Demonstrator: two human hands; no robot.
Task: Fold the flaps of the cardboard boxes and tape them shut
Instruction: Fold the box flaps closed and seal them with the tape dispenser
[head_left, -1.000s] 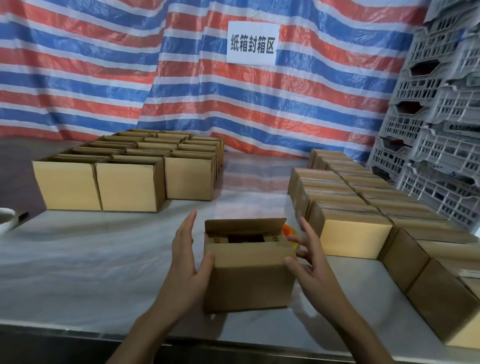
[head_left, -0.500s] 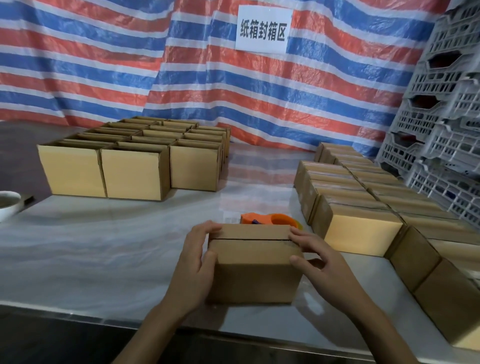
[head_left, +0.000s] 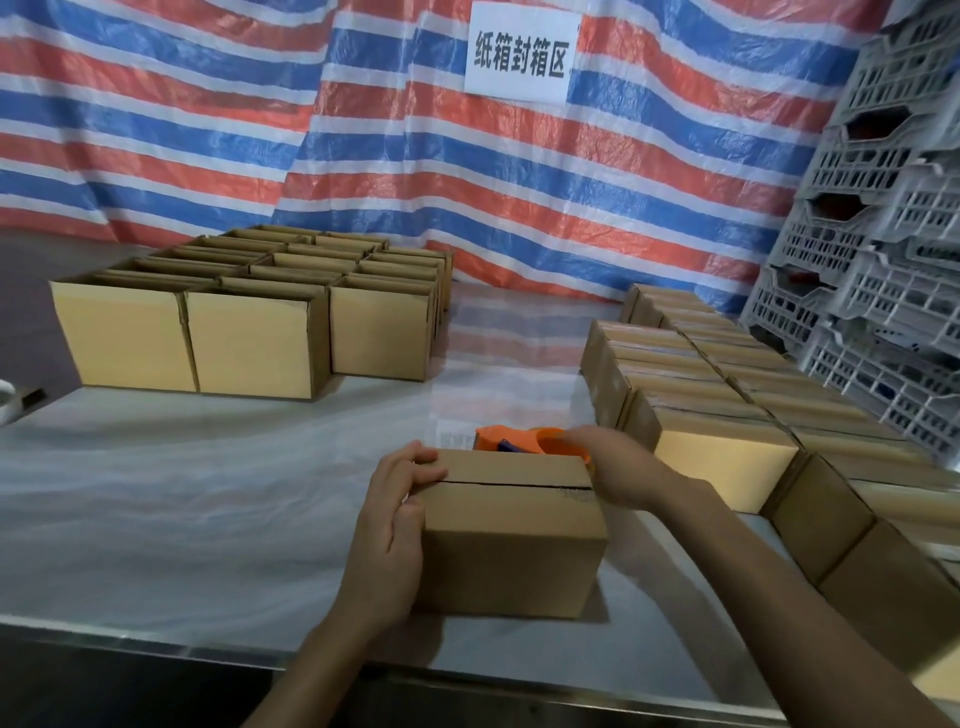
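A tarpaulin (head_left: 363, 130) in red, blue and white stripes hangs as the back wall across the upper frame, creased and sagging in folds. A white sign (head_left: 521, 50) with black Chinese characters is fixed to it at upper centre. At the right edge, grey plastic crates (head_left: 883, 234) with lattice sides are stacked in a leaning column from top to mid-frame. The counter (head_left: 182, 519) fills the lower half; its surface is pale, glossy and covered with clear plastic film, reflecting the stripes. Its near edge is a metal strip. A dark floor shows at far left. Lighting is even and dim, with soft shadows.
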